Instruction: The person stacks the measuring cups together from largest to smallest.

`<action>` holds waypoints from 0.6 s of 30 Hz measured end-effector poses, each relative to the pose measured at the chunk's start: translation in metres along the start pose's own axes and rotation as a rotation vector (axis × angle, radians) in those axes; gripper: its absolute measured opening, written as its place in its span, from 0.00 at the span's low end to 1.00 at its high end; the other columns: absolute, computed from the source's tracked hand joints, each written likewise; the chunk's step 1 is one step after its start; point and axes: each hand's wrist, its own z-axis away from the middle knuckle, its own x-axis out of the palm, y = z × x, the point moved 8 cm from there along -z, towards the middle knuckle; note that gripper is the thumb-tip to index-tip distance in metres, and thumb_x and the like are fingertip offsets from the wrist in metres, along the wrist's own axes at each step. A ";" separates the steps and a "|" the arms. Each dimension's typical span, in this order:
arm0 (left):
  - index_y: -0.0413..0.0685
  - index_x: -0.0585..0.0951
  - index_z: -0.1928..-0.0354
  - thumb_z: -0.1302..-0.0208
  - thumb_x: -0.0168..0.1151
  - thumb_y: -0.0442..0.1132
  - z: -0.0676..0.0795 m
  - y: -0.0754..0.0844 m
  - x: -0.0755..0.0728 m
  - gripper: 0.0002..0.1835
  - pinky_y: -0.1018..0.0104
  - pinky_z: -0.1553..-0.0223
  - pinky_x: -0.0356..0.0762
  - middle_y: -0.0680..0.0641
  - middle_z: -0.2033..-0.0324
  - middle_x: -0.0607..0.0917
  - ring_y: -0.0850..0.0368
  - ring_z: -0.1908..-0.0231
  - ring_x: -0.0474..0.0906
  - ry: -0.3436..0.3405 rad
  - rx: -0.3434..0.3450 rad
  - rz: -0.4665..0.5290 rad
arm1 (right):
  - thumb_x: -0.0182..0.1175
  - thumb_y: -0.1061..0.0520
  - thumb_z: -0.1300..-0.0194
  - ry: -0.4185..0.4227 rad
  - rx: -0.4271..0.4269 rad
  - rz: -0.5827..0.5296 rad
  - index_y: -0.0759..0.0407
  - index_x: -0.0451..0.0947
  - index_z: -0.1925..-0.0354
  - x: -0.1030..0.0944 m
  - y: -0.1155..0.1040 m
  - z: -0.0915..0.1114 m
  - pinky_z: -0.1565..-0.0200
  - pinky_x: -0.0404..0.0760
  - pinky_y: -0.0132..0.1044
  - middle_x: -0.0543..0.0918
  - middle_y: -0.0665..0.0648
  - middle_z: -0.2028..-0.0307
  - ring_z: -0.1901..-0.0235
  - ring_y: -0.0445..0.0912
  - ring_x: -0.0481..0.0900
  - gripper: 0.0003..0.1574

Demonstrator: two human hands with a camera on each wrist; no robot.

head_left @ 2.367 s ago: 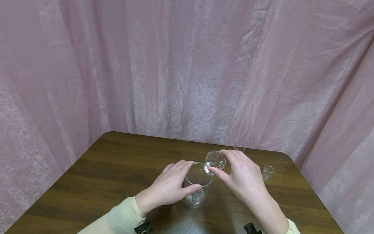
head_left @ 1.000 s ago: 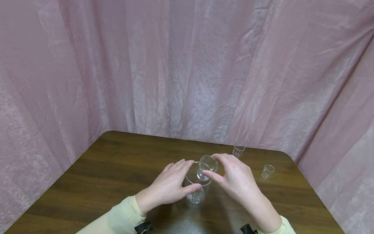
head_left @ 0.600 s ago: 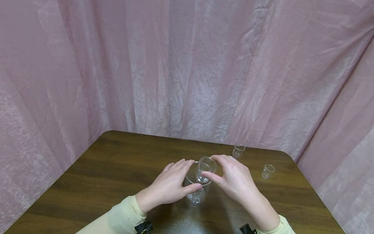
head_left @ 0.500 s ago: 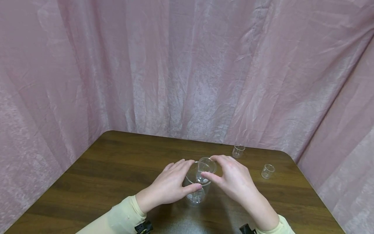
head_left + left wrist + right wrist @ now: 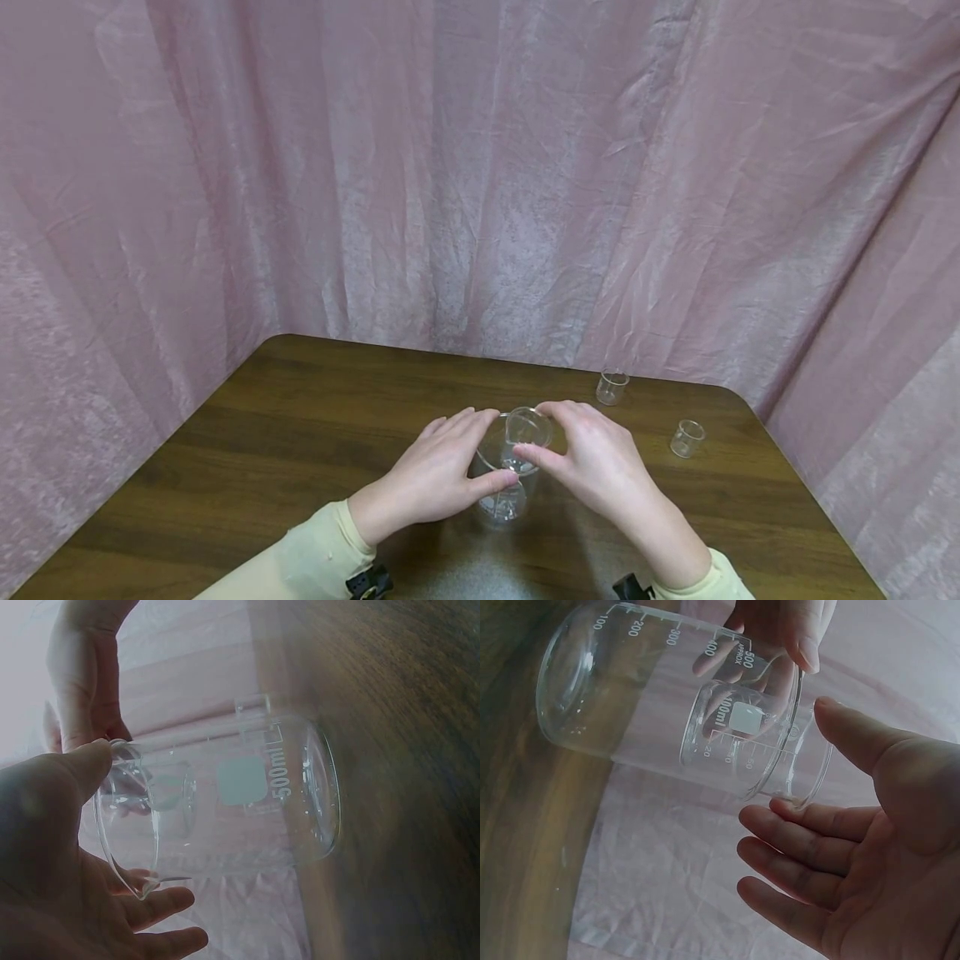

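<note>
A clear glass 500 ml beaker (image 5: 244, 780) stands upright on the wooden table, with white markings on its side. My left hand (image 5: 431, 471) grips it at the rim, thumb on the near side and fingers across the far side. Between thumb and forefinger my right hand (image 5: 603, 458) pinches a smaller 100 ml beaker (image 5: 746, 718) near its rim; the other fingers are spread out in the right wrist view. The small beaker's lower part is inside the big one's mouth, slightly tilted, while its rim stands above. No coloured contents show in either beaker.
Two smaller glass beakers stand at the right of the table: one (image 5: 612, 388) near the back edge, another (image 5: 687, 439) closer to the right edge. A pink curtain (image 5: 480, 183) hangs behind and beside the table (image 5: 315, 417).
My right hand has moved left and down, bringing the small beaker from above the big beaker's right rim into its mouth. The left hand and the big beaker have stayed put.
</note>
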 end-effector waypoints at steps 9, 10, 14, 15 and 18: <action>0.49 0.72 0.21 0.26 0.67 0.69 0.000 0.002 -0.003 0.43 0.30 0.24 0.63 0.46 0.27 0.79 0.36 0.22 0.68 0.010 0.014 0.016 | 0.79 0.33 0.35 -0.012 0.005 0.012 0.55 0.88 0.40 0.004 0.001 -0.001 0.45 0.87 0.55 0.90 0.54 0.43 0.42 0.51 0.88 0.37; 0.49 0.72 0.21 0.25 0.66 0.69 0.000 0.002 -0.003 0.43 0.30 0.24 0.63 0.46 0.26 0.79 0.36 0.22 0.68 0.010 0.015 0.015 | 0.79 0.33 0.35 -0.013 0.005 0.013 0.55 0.88 0.40 0.004 0.001 -0.001 0.45 0.87 0.55 0.90 0.54 0.43 0.41 0.51 0.87 0.37; 0.49 0.71 0.21 0.25 0.66 0.70 0.001 0.002 -0.002 0.44 0.30 0.24 0.63 0.47 0.26 0.79 0.37 0.22 0.68 0.006 0.015 0.020 | 0.79 0.33 0.35 -0.024 0.011 0.010 0.55 0.88 0.40 0.006 0.001 0.000 0.44 0.87 0.56 0.90 0.54 0.42 0.40 0.51 0.87 0.36; 0.48 0.71 0.21 0.25 0.66 0.69 0.001 0.001 -0.002 0.44 0.29 0.24 0.63 0.47 0.26 0.79 0.37 0.22 0.68 0.006 0.015 0.021 | 0.79 0.33 0.35 -0.028 0.011 0.010 0.55 0.88 0.40 0.007 0.001 0.000 0.43 0.87 0.56 0.90 0.54 0.42 0.39 0.51 0.87 0.36; 0.49 0.72 0.21 0.25 0.66 0.69 0.001 0.001 -0.002 0.44 0.29 0.24 0.63 0.47 0.26 0.79 0.37 0.22 0.68 0.006 0.014 0.024 | 0.79 0.34 0.34 -0.038 0.014 0.010 0.56 0.88 0.40 0.008 0.001 0.000 0.43 0.87 0.56 0.90 0.54 0.42 0.39 0.52 0.86 0.36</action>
